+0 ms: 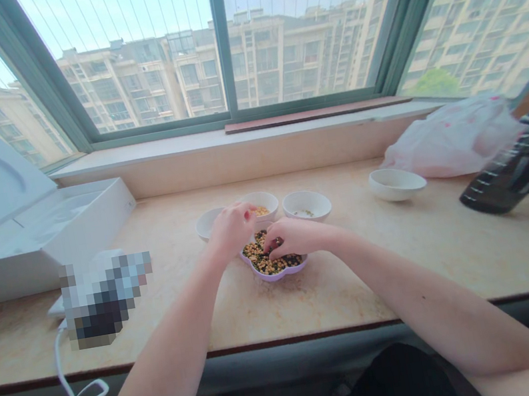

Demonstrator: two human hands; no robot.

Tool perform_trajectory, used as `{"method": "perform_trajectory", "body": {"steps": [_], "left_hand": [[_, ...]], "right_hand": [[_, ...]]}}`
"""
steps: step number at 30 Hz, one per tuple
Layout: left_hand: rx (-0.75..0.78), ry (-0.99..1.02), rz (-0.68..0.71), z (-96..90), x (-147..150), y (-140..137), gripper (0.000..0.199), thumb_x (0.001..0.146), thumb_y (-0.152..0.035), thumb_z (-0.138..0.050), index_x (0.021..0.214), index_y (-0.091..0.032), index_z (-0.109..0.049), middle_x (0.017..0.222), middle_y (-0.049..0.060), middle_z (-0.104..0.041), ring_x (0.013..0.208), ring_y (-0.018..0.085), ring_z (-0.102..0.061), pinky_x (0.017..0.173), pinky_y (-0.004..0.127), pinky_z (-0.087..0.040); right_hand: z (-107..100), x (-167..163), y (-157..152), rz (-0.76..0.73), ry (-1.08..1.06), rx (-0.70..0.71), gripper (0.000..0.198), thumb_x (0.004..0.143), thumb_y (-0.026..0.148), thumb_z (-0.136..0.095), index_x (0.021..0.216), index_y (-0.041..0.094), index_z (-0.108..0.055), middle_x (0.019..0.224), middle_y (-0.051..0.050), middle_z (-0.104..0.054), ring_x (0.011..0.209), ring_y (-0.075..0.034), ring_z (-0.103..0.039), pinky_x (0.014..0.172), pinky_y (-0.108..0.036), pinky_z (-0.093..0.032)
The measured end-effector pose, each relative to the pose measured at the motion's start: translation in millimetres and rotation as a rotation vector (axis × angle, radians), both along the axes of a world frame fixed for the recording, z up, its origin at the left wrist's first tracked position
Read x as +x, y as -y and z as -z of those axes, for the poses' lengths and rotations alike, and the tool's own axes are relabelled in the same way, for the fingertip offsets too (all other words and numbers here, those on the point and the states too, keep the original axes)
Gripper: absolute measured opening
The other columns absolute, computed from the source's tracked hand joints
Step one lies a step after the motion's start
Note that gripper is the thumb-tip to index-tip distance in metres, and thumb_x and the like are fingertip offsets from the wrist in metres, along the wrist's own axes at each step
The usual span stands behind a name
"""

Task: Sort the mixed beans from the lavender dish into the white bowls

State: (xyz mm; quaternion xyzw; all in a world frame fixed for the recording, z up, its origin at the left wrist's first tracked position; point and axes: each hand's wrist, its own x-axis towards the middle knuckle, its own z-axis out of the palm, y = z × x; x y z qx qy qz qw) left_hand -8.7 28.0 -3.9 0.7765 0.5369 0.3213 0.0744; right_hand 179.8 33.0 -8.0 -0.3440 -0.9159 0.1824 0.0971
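Note:
A purple scalloped dish [277, 276] full of mixed yellow and dark beans [261, 261] stands near the middle of the counter. My right hand [296, 236] reaches into it from the right, fingertips pinched down among the beans; what they hold, if anything, is hidden. Over the bowls behind the dish is my left hand [234, 224], its fingers curled together, with their contents out of sight. It partly covers a white bowl [205, 223] on the left and a middle white bowl [264, 198] with yellow beans. A third white bowl [307, 203] holds a few small beans.
Another white bowl [397, 184] sits to the right, before a plastic bag [452, 136] and a dark bottle [507, 167]. An open white box [80, 222], a blurred-out object [104, 302] and a white cable [62, 367] are on the left. A window [234, 118] rises behind.

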Motion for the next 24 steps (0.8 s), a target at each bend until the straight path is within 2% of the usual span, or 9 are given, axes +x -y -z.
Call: {"method": "perform_trajectory", "body": {"steps": [3, 6, 12, 15, 20, 24], "left_hand": [[-0.005, 0.021, 0.015, 1.0, 1.2, 0.8, 0.025, 0.093, -0.024, -0.054, 0.105, -0.023, -0.076, 0.085, 0.005, -0.075, 0.081, 0.022, -0.067, 0.081, 0.033, -0.051], [-0.012, 0.036, 0.031, 1.4, 2.0, 0.6, 0.025, 0.092, -0.023, -0.054, 0.104, -0.023, -0.076, 0.083, 0.005, -0.074, 0.081, 0.022, -0.068, 0.081, 0.033, -0.051], [-0.036, 0.07, 0.045, -0.5, 3.7, 2.0, 0.026, 0.093, -0.023, -0.054, 0.104, -0.021, -0.077, 0.09, 0.007, -0.076, 0.081, 0.023, -0.068, 0.085, 0.037, -0.05], [-0.041, 0.061, 0.051, -1.3, 4.5, 3.6, 0.026, 0.093, -0.025, -0.054, 0.105, -0.021, -0.077, 0.087, 0.007, -0.075, 0.081, 0.024, -0.068, 0.086, 0.037, -0.05], [-0.023, 0.052, 0.057, -1.4, 5.0, 5.3, 0.024, 0.093, -0.026, -0.055, 0.103, -0.024, -0.077, 0.082, 0.004, -0.074, 0.083, 0.023, -0.068, 0.083, 0.033, -0.05], [-0.01, 0.032, 0.059, -0.9, 4.4, 5.7, 0.025, 0.093, -0.026, -0.055, 0.105, -0.024, -0.077, 0.082, 0.004, -0.074, 0.079, 0.022, -0.067, 0.08, 0.032, -0.051]], "right_hand": [[0.2, 2.7, -2.5, -0.052, 0.019, -0.09, 0.016, 0.082, 0.017, -0.067, 0.089, 0.024, -0.08, 0.081, 0.001, -0.075, 0.065, -0.013, -0.062, 0.057, -0.025, -0.041], [-0.9, 2.6, -1.8, -0.032, 0.015, -0.088, 0.021, 0.081, 0.011, -0.063, 0.089, 0.023, -0.079, 0.08, 0.001, -0.075, 0.065, -0.013, -0.062, 0.057, -0.025, -0.04], [-2.9, -3.4, 5.8, 0.02, 0.032, -0.093, 0.011, 0.08, 0.013, -0.068, 0.079, 0.022, -0.074, 0.072, 0.001, -0.067, 0.058, -0.012, -0.055, 0.053, -0.026, -0.034], [-2.6, -5.5, 7.2, 0.035, 0.048, -0.102, 0.013, 0.082, 0.013, -0.066, 0.074, 0.021, -0.071, 0.068, 0.0, -0.064, 0.055, -0.012, -0.052, 0.056, -0.029, -0.035], [2.7, -6.4, 5.7, 0.017, 0.059, -0.078, 0.016, 0.084, 0.013, -0.065, 0.069, 0.019, -0.067, 0.065, 0.0, -0.062, 0.053, -0.012, -0.048, 0.057, -0.031, -0.035], [5.7, -7.6, 7.0, 0.014, 0.031, -0.005, 0.021, 0.086, 0.014, -0.065, 0.065, 0.019, -0.061, 0.062, 0.0, -0.058, 0.052, -0.011, -0.043, 0.056, -0.032, -0.034]]}}
